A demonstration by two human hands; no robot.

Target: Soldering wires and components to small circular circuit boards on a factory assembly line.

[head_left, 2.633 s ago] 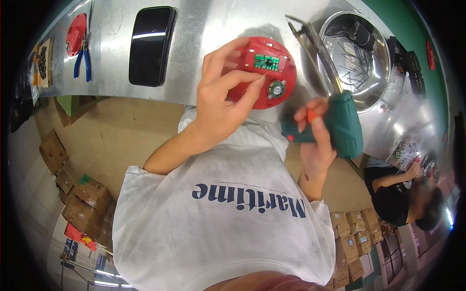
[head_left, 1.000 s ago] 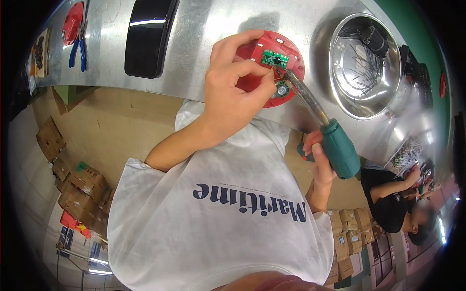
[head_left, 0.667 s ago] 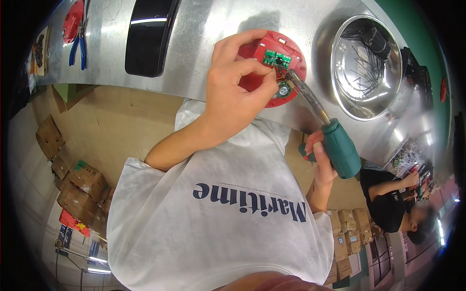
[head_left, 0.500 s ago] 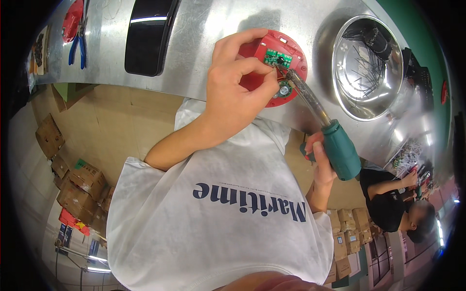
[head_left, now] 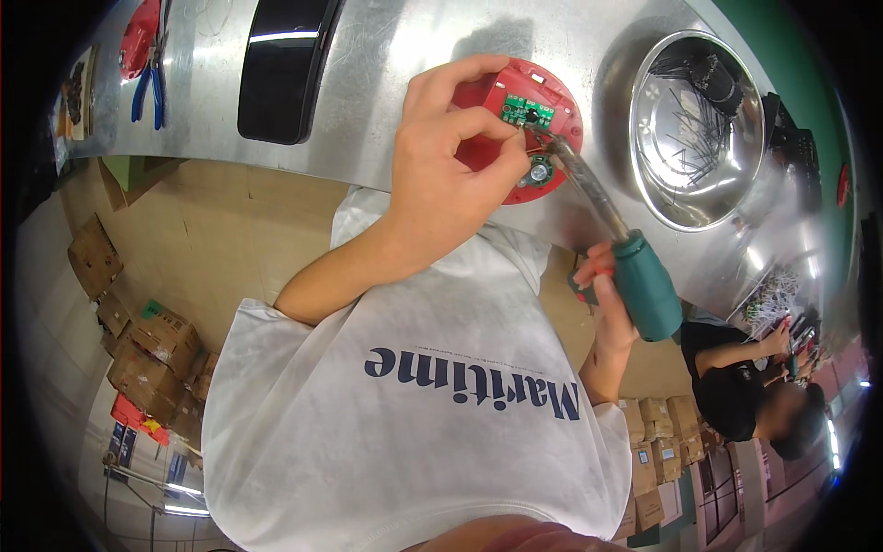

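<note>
Metal table, bearing most of what follows.

Far left: a shallow tray with small dark pieces, their kind too small to tell. Beside it, a red moulded part, and pliers with blue handles toward the near side.

Left of centre: one black phone, glossy, a strip of light reflected across its screen.

Centre: left hand, bare, thumb and forefinger bent into a ring and pressed together at the tips; whether a thin wire sits between them cannot be told.

Just right of that hand, partly covered by its fingers: one round red housing, at the near edge of the table. Raised frame inside, pale slots on the far side, small holes around the rim. Fitted within: a green circuit board with a dark component at its middle; nearer, a round part with a silvery centre.

Right of centre: one soldering gun, green body, grey barrel slanting far and left over the housing; contact at the tip unclear. Right hand wraps its handle.

Right: one shiny steel bowl containing black wires.
</note>
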